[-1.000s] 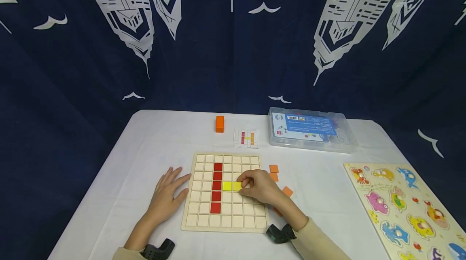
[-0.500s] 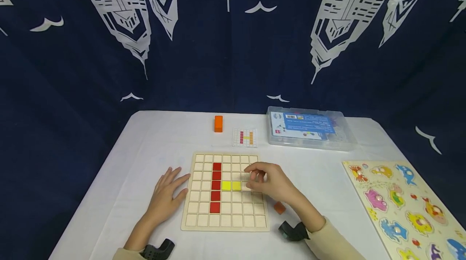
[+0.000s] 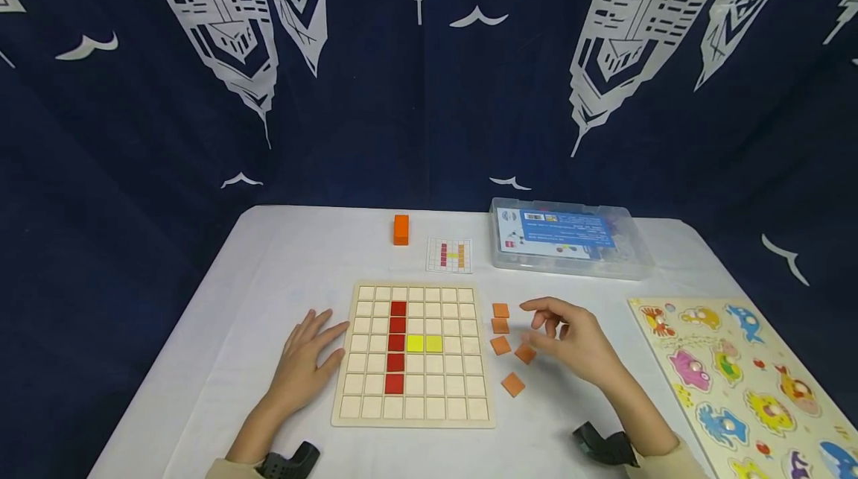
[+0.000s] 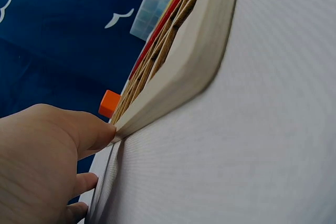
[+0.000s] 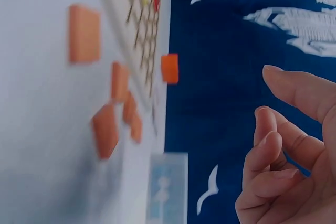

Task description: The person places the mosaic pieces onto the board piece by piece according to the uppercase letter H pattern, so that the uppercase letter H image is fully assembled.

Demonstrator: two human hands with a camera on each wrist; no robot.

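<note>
A pale wooden grid board [image 3: 355,412] lies on the white table, with a column of several red tiles [image 3: 396,343] and two yellow tiles [image 3: 424,343] set in it. My left hand [image 3: 302,367] rests flat beside the board, fingertips right at its left edge; in the left wrist view a fingertip touches the board's rim [image 4: 178,77]. To the right of the board lie several loose orange tiles [image 3: 513,384]. Just past them my right hand [image 3: 576,337] hovers over the table, fingers loosely bent, thumb and fingertips apart with nothing between them [image 5: 294,135].
Behind the board stand an orange block [image 3: 401,230] and a small pattern card [image 3: 449,255] with red, yellow and orange squares. A clear plastic box [image 3: 570,238] sits at the back right. An animal puzzle board [image 3: 744,382] covers the right side.
My right hand has let go of the second yellow tile on the board and moved right, past the orange tiles, which now show fully. The left hand has stayed in place.
</note>
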